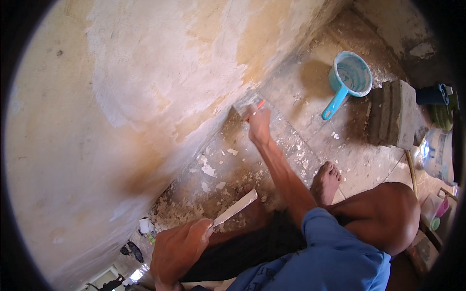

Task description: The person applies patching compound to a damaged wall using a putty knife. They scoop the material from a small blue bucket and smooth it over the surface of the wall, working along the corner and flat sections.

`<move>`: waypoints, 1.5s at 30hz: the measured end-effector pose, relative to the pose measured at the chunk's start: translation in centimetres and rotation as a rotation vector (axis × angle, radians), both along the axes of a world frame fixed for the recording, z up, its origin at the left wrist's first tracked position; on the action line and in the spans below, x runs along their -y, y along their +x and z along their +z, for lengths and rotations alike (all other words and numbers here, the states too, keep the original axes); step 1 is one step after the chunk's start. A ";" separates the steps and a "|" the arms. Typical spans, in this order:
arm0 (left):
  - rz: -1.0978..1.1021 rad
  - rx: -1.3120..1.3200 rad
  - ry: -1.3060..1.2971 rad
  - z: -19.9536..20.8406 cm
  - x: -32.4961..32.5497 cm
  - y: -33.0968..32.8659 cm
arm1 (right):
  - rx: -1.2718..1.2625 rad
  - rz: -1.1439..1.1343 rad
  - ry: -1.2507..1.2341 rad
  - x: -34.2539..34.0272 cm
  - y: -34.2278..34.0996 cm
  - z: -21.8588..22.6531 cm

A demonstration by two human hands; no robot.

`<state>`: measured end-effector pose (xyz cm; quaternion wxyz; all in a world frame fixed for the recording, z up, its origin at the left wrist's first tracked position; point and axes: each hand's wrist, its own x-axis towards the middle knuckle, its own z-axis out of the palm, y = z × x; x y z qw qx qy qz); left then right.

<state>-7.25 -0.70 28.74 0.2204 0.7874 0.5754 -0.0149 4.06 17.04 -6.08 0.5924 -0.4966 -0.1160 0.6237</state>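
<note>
My right hand [259,123] is stretched forward, closed on a wide putty knife [241,104] with orange on its handle side. Its pale, smeared blade lies against the foot of the plastered wall [160,82], where wall and floor meet. Nearer to me, my left hand [182,247] grips a flat, white-coated scraper [236,208], seen nearly edge-on and pointing up to the right. That one is clear of the wall, above the floor; its handle is hidden in my fist. White filler covers the wall in uneven patches, with yellowish areas between.
A turquoise long-handled dipper [350,75], smeared white inside, stands on the tiled floor [296,102]. To its right are stacked grey blocks [394,114] and a translucent bucket [437,155]. Plaster flakes [208,169] litter the floor near my bare foot [326,182].
</note>
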 end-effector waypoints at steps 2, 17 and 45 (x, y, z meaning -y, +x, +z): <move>-0.047 -0.044 -0.055 0.5 -0.1 0.0 | -0.058 -0.034 0.054 2.6 -0.8 2.7; -0.014 0.011 -0.065 0.0 -0.6 0.0 | -0.004 0.007 0.011 5.3 -2.2 4.6; 0.023 0.054 -0.045 0.0 -0.1 0.7 | 0.877 0.038 0.402 8.1 -10.8 8.4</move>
